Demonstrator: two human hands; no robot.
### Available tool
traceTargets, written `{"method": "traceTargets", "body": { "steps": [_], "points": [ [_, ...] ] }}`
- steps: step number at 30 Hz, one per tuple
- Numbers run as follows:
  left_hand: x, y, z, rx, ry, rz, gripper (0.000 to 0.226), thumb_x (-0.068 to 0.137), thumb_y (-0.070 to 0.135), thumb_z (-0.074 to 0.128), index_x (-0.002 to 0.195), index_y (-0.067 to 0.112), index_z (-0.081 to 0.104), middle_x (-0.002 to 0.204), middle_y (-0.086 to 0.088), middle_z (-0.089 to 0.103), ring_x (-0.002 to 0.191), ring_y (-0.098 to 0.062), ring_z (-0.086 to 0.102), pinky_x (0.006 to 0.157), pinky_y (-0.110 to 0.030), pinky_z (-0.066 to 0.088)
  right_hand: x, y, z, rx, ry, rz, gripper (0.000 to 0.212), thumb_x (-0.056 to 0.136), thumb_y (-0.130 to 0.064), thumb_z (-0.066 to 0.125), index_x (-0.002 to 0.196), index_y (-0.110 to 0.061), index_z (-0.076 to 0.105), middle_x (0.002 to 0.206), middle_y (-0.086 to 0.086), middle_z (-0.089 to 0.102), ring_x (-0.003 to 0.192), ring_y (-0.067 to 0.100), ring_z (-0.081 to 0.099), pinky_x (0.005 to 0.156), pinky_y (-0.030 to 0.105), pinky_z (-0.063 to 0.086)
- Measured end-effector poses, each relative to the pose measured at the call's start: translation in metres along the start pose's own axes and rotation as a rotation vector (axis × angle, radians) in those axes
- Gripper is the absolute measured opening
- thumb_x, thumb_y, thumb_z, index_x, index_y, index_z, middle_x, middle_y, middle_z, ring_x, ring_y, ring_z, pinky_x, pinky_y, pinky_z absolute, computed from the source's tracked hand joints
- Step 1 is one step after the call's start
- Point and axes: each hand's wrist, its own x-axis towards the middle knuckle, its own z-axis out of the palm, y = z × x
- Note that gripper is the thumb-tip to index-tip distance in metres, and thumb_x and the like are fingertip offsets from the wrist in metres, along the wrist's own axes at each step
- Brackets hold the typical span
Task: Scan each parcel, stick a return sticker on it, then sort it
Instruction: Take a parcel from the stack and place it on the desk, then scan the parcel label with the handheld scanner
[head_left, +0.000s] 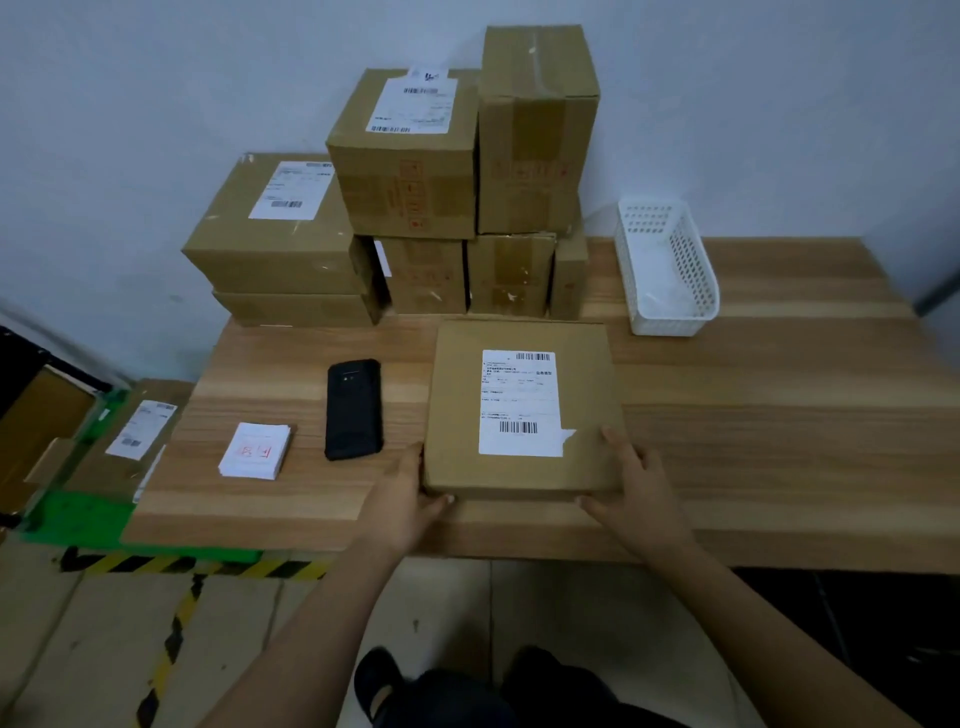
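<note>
The left hand (410, 501) gripped the flat parcel (522, 410) at its near left corner. The right hand (636, 486) gripped the near right one

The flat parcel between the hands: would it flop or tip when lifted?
Probably stiff: the flat parcel is a cardboard box with crisp edges. Unlikely to tip, since it lies low and wide on the table. It likely slides easily on that smooth wood.

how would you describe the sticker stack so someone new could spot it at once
Start at the wooden table and go to its near left part, left of the black scanner. There lies the sticker stack: a small pile of white squares with red print on top, the only loose paper on it.
</note>
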Motion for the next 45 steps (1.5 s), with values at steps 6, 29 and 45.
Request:
{"method": "traceTargets", "body": {
  "steps": [6, 29, 45],
  "points": [
    [-0.001, 0.007, -0.003, 0.045, -0.015, 0.059, 0.070, 0.083, 0.029, 0.073, 0.143, 0.019, 0.039, 0.133, -0.004, 0.057, 0.118, -0.022, 0.053, 0.080, -0.022, 0.038, -0.001, -0.001, -0.010, -0.031, 0.008, -0.007, 0.085, 0.074, -0.032, 0.081, 0.146, -0.024, 0.036, 0.139, 0.008, 0.035, 0.126, 0.022, 0.041, 0.098, 0.025, 0.037],
    [0.058, -0.109, -0.144, 0.277, 0.273, 0.218, 0.040, 0.083, 0.026, 0.069, 0.121, 0.015, 0.058, 0.111, -0.006, 0.062, 0.098, -0.028, 0.058, 0.081, -0.041, 0.050, 0.087, -0.223, 0.124, -0.172, -0.118, -0.286, 0.049, 0.091, -0.037, 0.061, 0.134, -0.020, 0.047, 0.132, 0.000, 0.043, 0.121, 0.017, 0.043, 0.101, 0.030, 0.040],
    [0.134, -0.201, -0.172, 0.358, 0.088, 0.364, 0.045, 0.077, 0.024, 0.077, 0.116, 0.011, 0.061, 0.106, -0.006, 0.063, 0.092, -0.025, 0.060, 0.077, -0.036, 0.048, 0.127, -0.264, 0.257, -0.302, -0.017, 0.280, 0.088, 0.073, -0.060, 0.068, 0.134, -0.006, 0.035, 0.130, 0.012, 0.037, 0.121, 0.028, 0.035, 0.100, 0.035, 0.034]
  ]
}}
